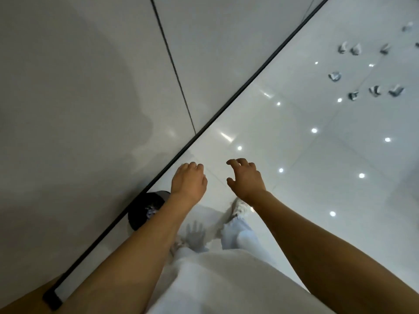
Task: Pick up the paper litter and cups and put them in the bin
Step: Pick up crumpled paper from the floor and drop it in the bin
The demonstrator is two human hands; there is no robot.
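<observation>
Head view: glossy white tiled floor [306,155], litter [353,71] scattered.

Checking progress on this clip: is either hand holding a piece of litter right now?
No, the left hand and right hand hang with nothing in them, and the litter lies far off.

Black bin [145,209], glossy white floor [317,189]
</observation>
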